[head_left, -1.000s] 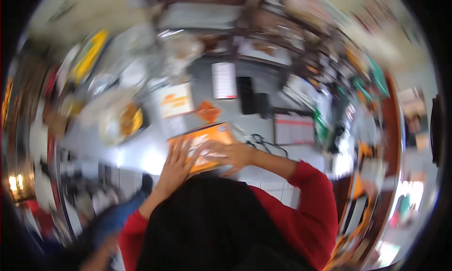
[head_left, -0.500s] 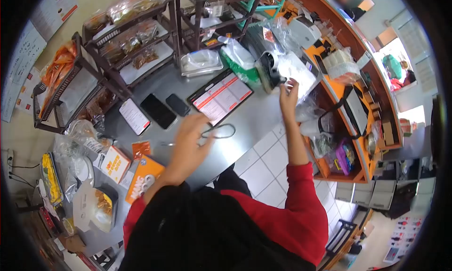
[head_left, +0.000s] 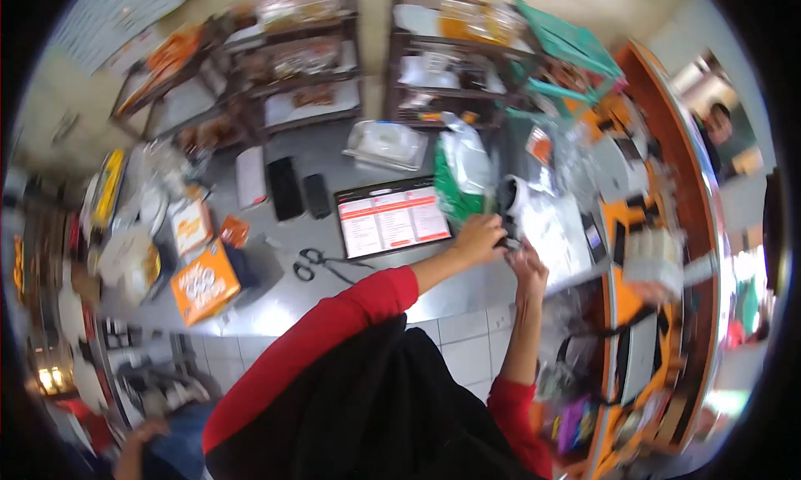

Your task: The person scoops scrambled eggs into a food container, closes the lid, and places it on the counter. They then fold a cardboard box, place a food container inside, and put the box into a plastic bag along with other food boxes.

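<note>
Head camera view shows, as the largest thing, a metal table [head_left: 279, 309], and its right part looks crowded. On it the tablet [head_left: 392, 219] lies face up, close to the left forearm; if this forearm drops or swings back, I think it could push the tablet or touch its screen by accident. Just beyond the hands, the green and white bag [head_left: 463, 169] is soft, so an elbow or wrist pressing it could make it slump onto the work. The orange box [head_left: 205, 282] is near the front edge, and a careless sleeve could knock it down. The scissors [head_left: 327, 260] lie with the blades towards the left red sleeve, and cloth may catch there.

The left hand [head_left: 477, 239] and the right hand [head_left: 529, 273] are close together, at the near end of a dark holder [head_left: 506, 193] with a white roll [head_left: 518, 198], beside the bag. Both grips look narrow, with fingers drawn in, but blur hides what each one holds; I cannot tell. If only fingertips carry the pull, the holder may tip or slide, or the fingers may slip.
</note>
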{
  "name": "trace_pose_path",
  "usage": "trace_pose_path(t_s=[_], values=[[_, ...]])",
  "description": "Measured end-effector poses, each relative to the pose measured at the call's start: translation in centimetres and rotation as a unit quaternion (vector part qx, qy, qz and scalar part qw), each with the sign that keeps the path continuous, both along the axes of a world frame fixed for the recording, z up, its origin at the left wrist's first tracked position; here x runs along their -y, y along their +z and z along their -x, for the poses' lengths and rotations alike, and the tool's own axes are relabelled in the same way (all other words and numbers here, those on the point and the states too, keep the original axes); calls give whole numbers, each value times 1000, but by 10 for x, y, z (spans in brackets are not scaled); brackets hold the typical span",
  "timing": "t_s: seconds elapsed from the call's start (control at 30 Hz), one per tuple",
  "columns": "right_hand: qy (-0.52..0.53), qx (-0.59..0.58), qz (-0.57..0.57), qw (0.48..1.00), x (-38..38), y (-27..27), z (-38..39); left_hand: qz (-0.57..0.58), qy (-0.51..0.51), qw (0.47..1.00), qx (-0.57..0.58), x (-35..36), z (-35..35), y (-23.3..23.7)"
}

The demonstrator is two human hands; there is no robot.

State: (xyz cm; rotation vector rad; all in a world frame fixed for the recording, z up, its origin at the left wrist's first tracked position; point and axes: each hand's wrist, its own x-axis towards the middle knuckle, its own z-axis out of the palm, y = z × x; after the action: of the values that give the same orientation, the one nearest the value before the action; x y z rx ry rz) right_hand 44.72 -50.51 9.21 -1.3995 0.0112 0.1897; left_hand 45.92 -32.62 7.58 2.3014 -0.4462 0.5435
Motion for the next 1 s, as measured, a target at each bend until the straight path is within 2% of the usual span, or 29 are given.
trace_pose_path(t_s=[0.03,0.07,0.1,0.13,0.17,0.2,0.23,0.27,0.3,0.33,0.4,0.43,0.47,0.5,0.53,0.57,0.6,0.67,0.77,0.87,0.9,0.93,0.97,1.0], values=[[-2,38,102,994,6,-15,6,-18,13,999,25,2,-1,-4],[-23,132,343,930,26,-57,-4,-43,-7,999,-4,-1,1,2],[-41,122,470,873,26,-47,3,-51,-2,998,-25,1,3,3],[-53,102,598,793,27,-37,10,-37,26,999,-9,1,4,0],[-59,76,703,705,26,-23,16,-7,12,998,-62,1,0,-6],[-33,114,632,765,42,-18,17,25,-31,992,-122,-7,0,-4],[6,67,473,879,28,5,21,18,-42,991,-126,-17,12,1],[44,7,298,954,13,32,35,31,-48,992,-111,-28,28,8],[27,52,249,967,-14,52,50,121,-76,983,-111,-49,50,25],[47,73,225,970,-39,58,59,208,-105,967,-106,-78,79,46],[82,112,173,975,-87,64,73,215,-66,972,-67,-151,165,102],[123,99,103,982,-116,57,82,134,21,986,-96,-191,218,139],[162,82,32,983,-149,50,94,80,119,987,-78,-227,262,126],[240,77,38,967,-183,57,111,38,201,970,-133,-264,308,133],[316,72,44,945,-217,66,131,-36,333,898,-286,-283,346,152],[377,24,11,926,-249,69,154,-124,415,787,-439,-306,377,133],[435,-26,-18,900,-277,72,178,-256,495,714,-423,-311,395,133],[524,-26,-3,851,-331,59,222,-254,476,787,-298,-349,432,82],[539,-67,-53,838,-392,32,275,-191,450,839,-239,-366,439,59],[455,-64,-9,888,-429,15,305,-140,452,849,-235,-364,439,60],[438,-84,40,894,-435,16,306,-121,458,851,-228,-361,438,60],[402,-45,63,912,-439,27,309,-104,463,853,-218,-362,437,59],[379,43,177,907,-441,35,309,-108,460,853,-219,-366,438,59],[373,195,248,873,-438,33,305,-108,460,853,-220,-368,439,57]])
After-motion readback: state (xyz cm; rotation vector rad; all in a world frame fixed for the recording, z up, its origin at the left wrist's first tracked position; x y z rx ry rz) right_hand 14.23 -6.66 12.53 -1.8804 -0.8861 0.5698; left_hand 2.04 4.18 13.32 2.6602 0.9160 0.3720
